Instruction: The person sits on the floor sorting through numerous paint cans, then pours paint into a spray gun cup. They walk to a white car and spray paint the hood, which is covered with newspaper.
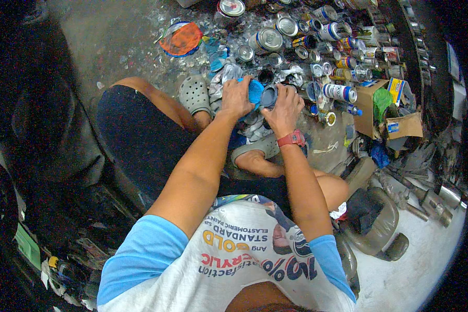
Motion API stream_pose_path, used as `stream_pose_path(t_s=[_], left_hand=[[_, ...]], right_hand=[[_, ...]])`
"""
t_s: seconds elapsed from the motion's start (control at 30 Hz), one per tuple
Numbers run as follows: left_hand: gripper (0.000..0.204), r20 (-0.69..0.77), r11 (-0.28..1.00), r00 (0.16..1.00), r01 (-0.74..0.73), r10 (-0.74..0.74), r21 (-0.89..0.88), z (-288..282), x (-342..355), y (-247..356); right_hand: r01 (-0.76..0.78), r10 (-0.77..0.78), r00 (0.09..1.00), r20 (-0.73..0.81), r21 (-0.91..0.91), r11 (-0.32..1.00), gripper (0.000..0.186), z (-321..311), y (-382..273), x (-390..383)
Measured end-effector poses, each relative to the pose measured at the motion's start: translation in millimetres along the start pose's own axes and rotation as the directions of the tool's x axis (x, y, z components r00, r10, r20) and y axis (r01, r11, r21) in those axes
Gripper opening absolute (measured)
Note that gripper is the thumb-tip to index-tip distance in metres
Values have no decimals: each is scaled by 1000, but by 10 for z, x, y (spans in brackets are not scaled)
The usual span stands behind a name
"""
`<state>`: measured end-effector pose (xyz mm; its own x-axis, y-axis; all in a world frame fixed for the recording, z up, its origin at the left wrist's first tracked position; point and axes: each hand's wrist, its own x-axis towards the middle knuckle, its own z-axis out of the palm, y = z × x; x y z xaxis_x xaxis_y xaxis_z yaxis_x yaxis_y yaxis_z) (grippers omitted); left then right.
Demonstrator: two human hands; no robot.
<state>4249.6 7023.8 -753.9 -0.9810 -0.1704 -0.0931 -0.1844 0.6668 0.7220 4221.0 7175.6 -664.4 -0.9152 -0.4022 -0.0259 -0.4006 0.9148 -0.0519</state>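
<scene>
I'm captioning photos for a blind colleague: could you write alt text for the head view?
A person's left hand holds a bright blue piece close beside the round grey container in the right hand, near rumpled cloths. Many cans crowd the area toward the upper right, and a red watch circles the right wrist.

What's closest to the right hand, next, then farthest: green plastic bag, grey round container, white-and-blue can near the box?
1. Grey round container, touching the right hand, left side.
2. White-and-blue can, right side.
3. Green plastic bag, farther right.
</scene>
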Motion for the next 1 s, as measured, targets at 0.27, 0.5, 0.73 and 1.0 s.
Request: stream_pose_path(t_s=[0.27, 0.5, 0.73, 1.0], left_hand=[[82, 31, 1000, 999, 20, -19, -17, -41, 0, 56], [82, 36, 1000, 999, 26, -26, -13, -69, -3, 80], [83, 43, 999, 999, 28, -27, -18, -50, 5, 82], [82, 39, 1000, 999, 24, -24, -11, -3, 16, 45]], right_hand=[[49, -49, 999, 17, -16, 999, 82, -80, -14, 15], [73, -73, 997, 14, -34, 997, 84, -133, -33, 20], [112, -112, 994, 3, -61, 992, 83, -228, -49, 54], [136, -136, 991, -5, -71, 988, 83, -318, -48, 86]])
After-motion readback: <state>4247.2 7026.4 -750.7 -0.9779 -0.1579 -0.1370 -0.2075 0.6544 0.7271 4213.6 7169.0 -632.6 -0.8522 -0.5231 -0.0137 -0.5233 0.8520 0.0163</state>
